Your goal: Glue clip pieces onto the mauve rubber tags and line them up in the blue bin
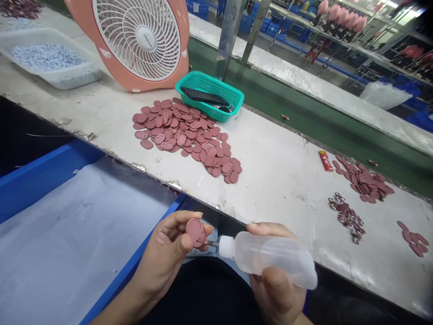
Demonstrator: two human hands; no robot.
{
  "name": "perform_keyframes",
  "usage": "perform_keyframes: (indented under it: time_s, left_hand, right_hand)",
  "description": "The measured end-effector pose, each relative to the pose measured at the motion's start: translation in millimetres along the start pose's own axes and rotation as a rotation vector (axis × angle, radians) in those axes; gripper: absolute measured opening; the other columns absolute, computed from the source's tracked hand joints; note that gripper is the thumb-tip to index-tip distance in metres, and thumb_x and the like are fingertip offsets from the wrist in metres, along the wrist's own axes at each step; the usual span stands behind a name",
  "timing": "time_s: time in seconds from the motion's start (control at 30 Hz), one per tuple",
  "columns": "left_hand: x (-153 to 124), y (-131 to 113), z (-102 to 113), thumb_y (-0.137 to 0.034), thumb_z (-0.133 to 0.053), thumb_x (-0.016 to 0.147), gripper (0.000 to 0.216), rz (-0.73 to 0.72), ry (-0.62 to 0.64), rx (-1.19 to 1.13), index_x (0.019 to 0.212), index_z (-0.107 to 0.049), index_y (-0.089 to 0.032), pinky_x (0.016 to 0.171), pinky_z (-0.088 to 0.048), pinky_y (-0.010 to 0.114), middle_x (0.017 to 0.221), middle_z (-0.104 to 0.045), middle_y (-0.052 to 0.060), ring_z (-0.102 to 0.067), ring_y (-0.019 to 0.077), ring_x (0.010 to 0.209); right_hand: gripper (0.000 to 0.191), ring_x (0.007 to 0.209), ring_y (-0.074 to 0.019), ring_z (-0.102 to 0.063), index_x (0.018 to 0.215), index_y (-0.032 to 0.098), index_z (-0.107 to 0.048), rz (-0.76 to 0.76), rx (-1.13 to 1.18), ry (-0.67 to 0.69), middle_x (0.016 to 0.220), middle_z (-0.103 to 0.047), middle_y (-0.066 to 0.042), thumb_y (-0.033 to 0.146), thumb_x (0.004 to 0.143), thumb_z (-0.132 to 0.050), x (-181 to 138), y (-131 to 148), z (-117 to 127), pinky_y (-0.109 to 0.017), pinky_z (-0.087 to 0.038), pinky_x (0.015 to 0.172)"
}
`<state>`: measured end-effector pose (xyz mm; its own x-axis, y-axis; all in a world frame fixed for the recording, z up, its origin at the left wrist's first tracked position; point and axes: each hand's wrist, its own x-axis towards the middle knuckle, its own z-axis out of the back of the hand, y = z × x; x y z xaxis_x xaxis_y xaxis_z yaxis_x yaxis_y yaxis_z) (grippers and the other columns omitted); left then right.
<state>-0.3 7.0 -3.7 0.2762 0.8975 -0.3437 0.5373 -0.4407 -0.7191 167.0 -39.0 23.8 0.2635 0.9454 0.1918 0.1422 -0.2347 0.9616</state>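
Note:
My left hand (164,264) pinches a flat oval dusty-pink piece (195,232), probably foam or rubber, between thumb and fingers. My right hand (277,291) grips a translucent plastic squeeze bottle (274,261) with a white cap. Its thin metal nozzle (212,243) points at the lower edge of the piece and appears to touch it. A large loose pile of matching pink pieces (184,135) lies on the white workbench (280,180), beyond both hands.
A teal plastic basket (209,95) holding a dark item stands behind the pile, before a peach fan (140,40). A translucent tub of small pale parts (47,58) sits far left. Smaller piles (363,183) and a red tube (325,160) lie right. A lined blue bin (74,234) sits left.

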Motion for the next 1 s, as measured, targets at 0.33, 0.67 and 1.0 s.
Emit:
perform_keyframes:
  time_s: [0.33, 0.67, 1.0]
  left_hand:
    - [-2.6, 2.4, 3.3, -0.043, -0.093, 0.063, 0.029, 0.007, -0.008, 0.016, 0.089, -0.083, -0.034, 0.066, -0.06, 0.021, 0.078, -0.083, 0.002, -0.074, 0.0151, 0.065]
    - [-1.5, 2.6, 4.5, -0.044, -0.093, 0.062, 0.031, 0.004, 0.008, -0.002, 0.09, -0.082, -0.034, 0.067, -0.059, 0.02, 0.078, -0.082, 0.001, -0.073, 0.0144, 0.067]
    - [-1.7, 1.0, 4.5, -0.04, -0.093, 0.064, 0.027, -0.011, -0.003, 0.02, 0.088, -0.083, -0.033, 0.066, -0.06, 0.021, 0.078, -0.083, 0.003, -0.073, 0.0152, 0.065]
  right_hand:
    - [0.027, 0.046, -0.0129, -0.05, 0.117, 0.031, -0.07, 0.011, -0.031, 0.01, 0.068, -0.064, 0.0, 0.044, 0.094, -0.063, -4.7, -1.4, 4.2, -0.027, -0.04, 0.043]
    - [0.03, 0.052, -0.0144, -0.054, 0.118, 0.032, -0.068, 0.027, -0.032, -0.034, 0.075, -0.066, 0.0, 0.046, 0.091, -0.066, -7.2, -4.0, 8.6, -0.029, -0.043, 0.047]
    - [0.028, 0.05, -0.0154, -0.055, 0.115, 0.031, -0.069, 0.017, -0.061, -0.043, 0.072, -0.066, -0.001, 0.046, 0.093, -0.062, -5.3, -0.9, 6.4, -0.029, -0.044, 0.044]
